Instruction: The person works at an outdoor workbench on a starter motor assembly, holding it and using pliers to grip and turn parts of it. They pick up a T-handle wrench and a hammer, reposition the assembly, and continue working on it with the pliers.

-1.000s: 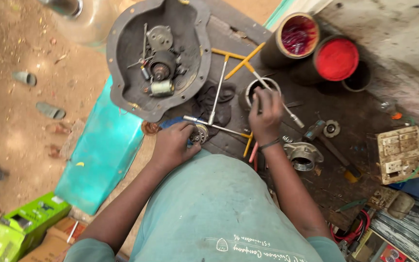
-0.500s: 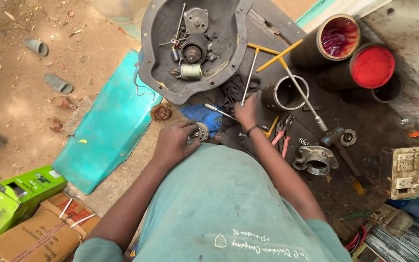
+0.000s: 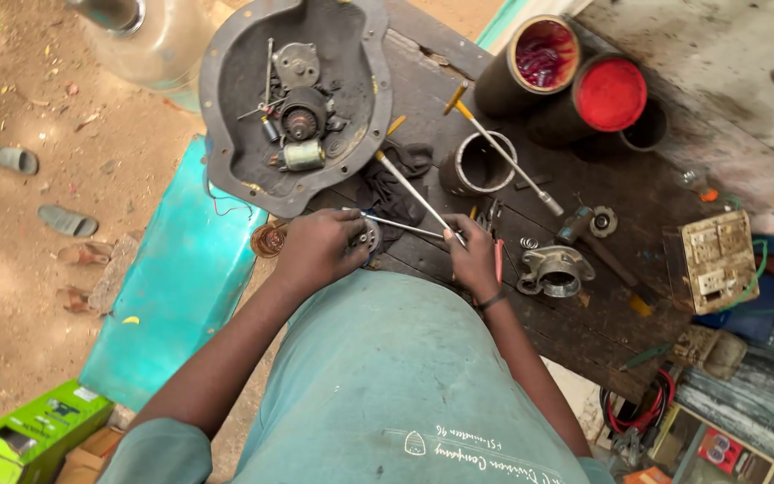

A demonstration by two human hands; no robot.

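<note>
The small round metal part [image 3: 366, 238] sits clutched in our left hand [image 3: 315, 251] at the bench's [image 3: 611, 296] near edge; a thin rod [image 3: 398, 225] runs from it rightward to our right hand [image 3: 475, 255], which pinches its end.

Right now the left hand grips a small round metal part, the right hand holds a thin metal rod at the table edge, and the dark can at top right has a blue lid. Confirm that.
Not quite: the head view shows the dark can's lid is red, not blue. The rest holds: the left hand grips the small round metal part, and the right hand holds the thin metal rod at the edge of the dark wooden table.
</note>
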